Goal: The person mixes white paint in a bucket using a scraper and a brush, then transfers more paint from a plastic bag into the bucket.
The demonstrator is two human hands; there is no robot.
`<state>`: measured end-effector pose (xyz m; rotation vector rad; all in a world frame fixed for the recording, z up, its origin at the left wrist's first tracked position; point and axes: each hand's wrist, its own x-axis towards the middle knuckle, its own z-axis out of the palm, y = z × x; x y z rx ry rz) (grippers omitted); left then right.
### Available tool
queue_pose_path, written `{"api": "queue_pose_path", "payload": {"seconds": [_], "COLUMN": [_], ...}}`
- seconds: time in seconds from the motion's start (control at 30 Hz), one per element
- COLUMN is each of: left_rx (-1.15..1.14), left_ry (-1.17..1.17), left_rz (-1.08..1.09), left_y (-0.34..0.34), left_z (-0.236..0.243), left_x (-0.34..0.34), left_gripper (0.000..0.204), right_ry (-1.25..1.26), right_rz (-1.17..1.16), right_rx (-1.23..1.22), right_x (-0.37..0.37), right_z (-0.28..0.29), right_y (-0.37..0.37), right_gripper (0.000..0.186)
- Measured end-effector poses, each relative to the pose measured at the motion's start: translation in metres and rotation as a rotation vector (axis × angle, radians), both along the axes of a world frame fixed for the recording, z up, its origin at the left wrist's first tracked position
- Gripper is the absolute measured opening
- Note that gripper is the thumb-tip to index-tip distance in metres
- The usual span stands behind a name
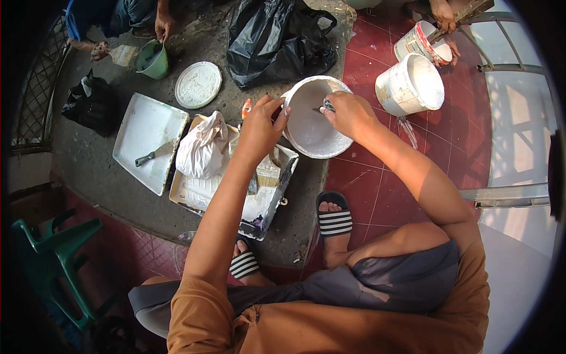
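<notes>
So the person in the brown shirt (pixel 283 324) has both hands up at a big white bucket (pixel 306 133), which sits right where the grey slab (pixel 298 236) meets the red tiles (pixel 368 194). Right hand (pixel 352 115) is over the bucket's mouth, fingers wrapped around a dark handle (pixel 328 105) of some tool; most of the rest is hidden from where I'm at. Left hand (pixel 259 127) is over at the bucket's left rim with its fingers bent, but honestly I can't tell if they're grasping the rim or just sitting by it. The inside of the bucket looks whitish all round. Just left of it there's a messy paint tray (pixel 259 219) with a wide brush (pixel 269 174) and a white bundle (pixel 201 150) lying on it, then a flatter white tray (pixel 137 121) with a scraper (pixel 154 153) in it. Round white lid (pixel 198 86) is further up, beside a big black plastic bag (pixel 259 50). Upper left, a co-worker has one hand (pixel 165 25) at the rim of a green bucket (pixel 154 62), with a second brush (pixel 122 55) beside it. On the right, a second white bucket (pixel 407 88) leans over on the tiles, near another co-worker's hand (pixel 443 15) and a red-rimmed bucket (pixel 415 42).
</notes>
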<state>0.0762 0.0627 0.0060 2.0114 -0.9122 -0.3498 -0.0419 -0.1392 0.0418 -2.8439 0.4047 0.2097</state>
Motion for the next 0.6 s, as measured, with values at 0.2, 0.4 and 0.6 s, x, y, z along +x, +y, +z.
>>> {"api": "queue_pose_path", "payload": {"seconds": [0.2, 0.4, 0.6], "left_rx": [0.001, -0.022, -0.026], "left_ry": [0.001, -0.01, -0.007], "left_rz": [0.004, 0.002, 0.002], "left_y": [0.001, 0.005, 0.004], "left_z": [-0.001, -0.007, -0.007], "left_x": [0.0, 0.003, 0.004], "left_gripper": [0.03, 0.029, 0.029], "right_ry": [-0.291, -0.222, -0.211], "right_rz": [0.089, 0.39, 0.512], "right_rx": [0.074, 0.218, 0.043], "right_x": [0.003, -0.004, 0.0], "right_z": [-0.015, -0.02, -0.016], "right_y": [0.003, 0.015, -0.003], "right_gripper": [0.029, 0.03, 0.034]}}
